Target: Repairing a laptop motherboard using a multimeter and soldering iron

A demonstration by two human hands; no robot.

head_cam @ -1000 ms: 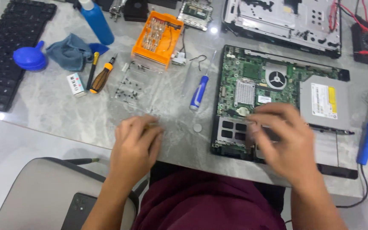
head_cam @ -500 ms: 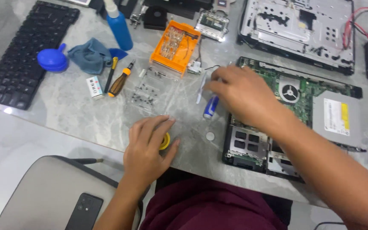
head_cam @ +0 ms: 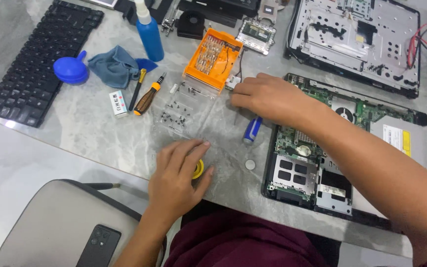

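My left hand (head_cam: 178, 177) lies on the grey marble table (head_cam: 100, 133) near its front edge, covering a small yellow roll (head_cam: 198, 169) that shows between thumb and fingers. My right hand (head_cam: 268, 96) reaches left across the table, its curled fingertips at a small white part (head_cam: 232, 82) beside the orange bit case (head_cam: 213, 59). Whether it grips that part is hidden. A blue-handled screwdriver (head_cam: 252, 130) lies just under this hand. The open laptop base with its green board (head_cam: 302, 165) sits to the right, under my forearm.
Loose screws on a clear sheet (head_cam: 179, 111), a silver coin cell (head_cam: 249, 164), an orange-black screwdriver (head_cam: 147, 98), a blue spray bottle (head_cam: 150, 32), a blue cloth (head_cam: 114, 66), a black keyboard (head_cam: 35, 74), a laptop shell (head_cam: 357, 42) at the back, and a phone (head_cam: 100, 246) on a chair.
My right hand left the laptop board and moved left, past the blue screwdriver to the orange case. My left hand stayed on the yellow roll.
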